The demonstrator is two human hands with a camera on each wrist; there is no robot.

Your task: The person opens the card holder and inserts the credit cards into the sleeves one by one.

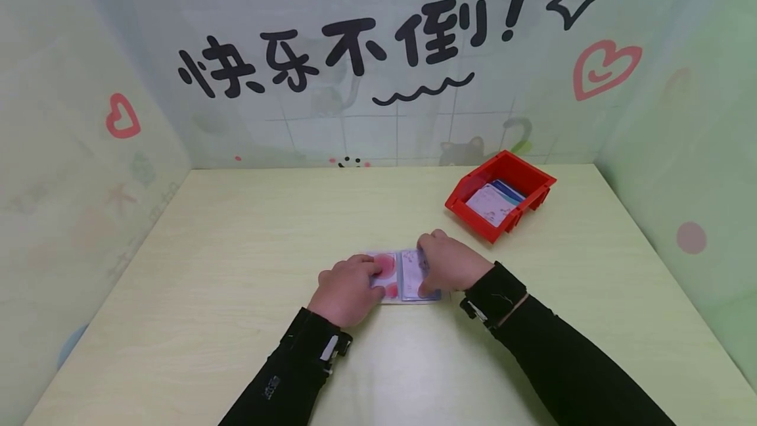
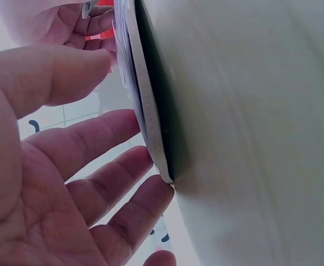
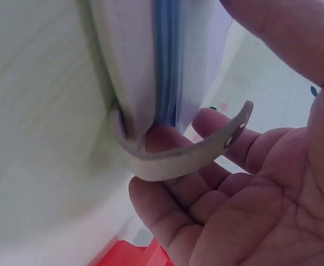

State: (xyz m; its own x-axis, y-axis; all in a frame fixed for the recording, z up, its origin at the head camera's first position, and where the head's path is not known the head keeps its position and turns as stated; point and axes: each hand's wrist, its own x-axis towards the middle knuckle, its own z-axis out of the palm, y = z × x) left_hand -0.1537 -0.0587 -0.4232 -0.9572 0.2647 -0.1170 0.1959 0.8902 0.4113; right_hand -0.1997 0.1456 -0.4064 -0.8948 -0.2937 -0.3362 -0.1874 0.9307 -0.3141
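Pinkish booklet (image 1: 399, 278), spread flat on the table (image 1: 248, 248), left of the red bin (image 1: 520, 167) and nearer the person, apart from it. Left hand (image 1: 345, 291) is on the booklet side farther from the bin: thumb and fingers spread wide, fingertips touching the cover edge (image 2: 147, 102), not wrapped round it. Right hand (image 1: 452, 265) is on the side nearer the bin: fingers curled round the end of the right page, thumb at its near edge, holding it; pressure, can't tell. Strap (image 3: 173, 163) with metal snap sticks out past that end, across the fingers. Loose cards (image 1: 492, 204) lie in the bin.

Handling, my guess: light overall, cover fairly stiff but bendable, strap soft and springy. Pages look glossy, so probably slippery; blue-edged layers (image 3: 167, 61) on the bin-side half look thicker and may slide or fan. Not very fragile; corners could crease. Best hold: cover and layers together at the bin-side end, thumb on top, fingers under, clear of the strap; flat fingers on the far half to steady it.
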